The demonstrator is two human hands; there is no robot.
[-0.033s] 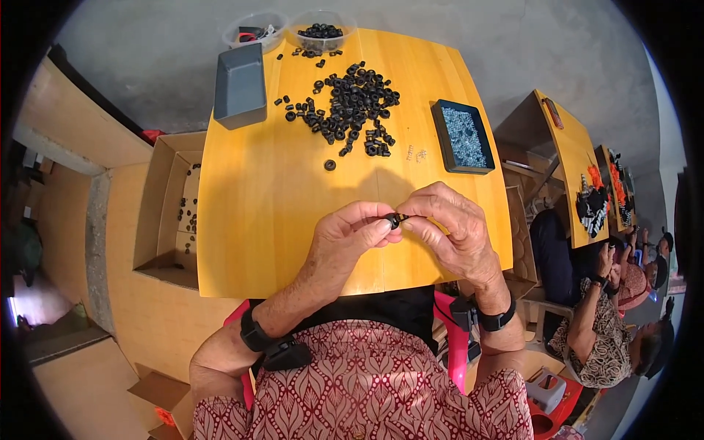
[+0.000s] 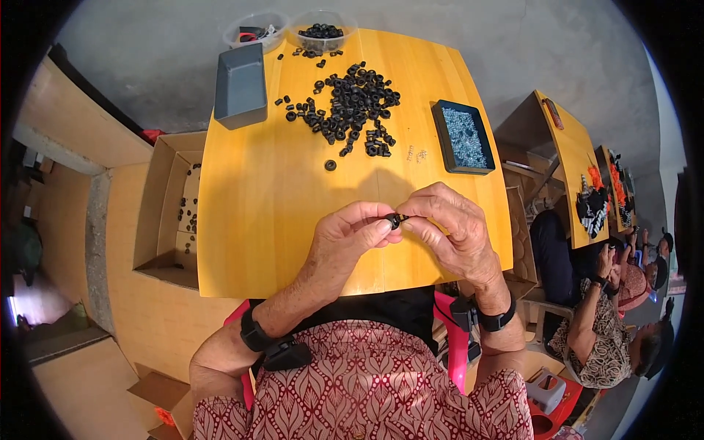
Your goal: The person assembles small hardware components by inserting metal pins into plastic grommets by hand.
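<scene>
One pile (image 2: 353,103): small black parts on the yellow table (image 2: 279,198); I place everything by it.
Left hand (image 2: 342,236): near side of the pile, thumb and fingers pinching a black part (image 2: 394,221).
Right hand (image 2: 458,233): thumb and forefinger pinching that part's right end; whether a second piece sits there, I cannot tell.
Black part: between both hands, well apart from the pile.
Loose ring (image 2: 330,166): just beside the pile, near side.
Black tray (image 2: 477,170): right of the pile, holding silvery pieces (image 2: 463,138).
Grey bin (image 2: 243,116): left of the pile.

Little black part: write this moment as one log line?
left hand: pinching small black part; right hand: pinching it too; black pieces: heaped on yellow table
</scene>
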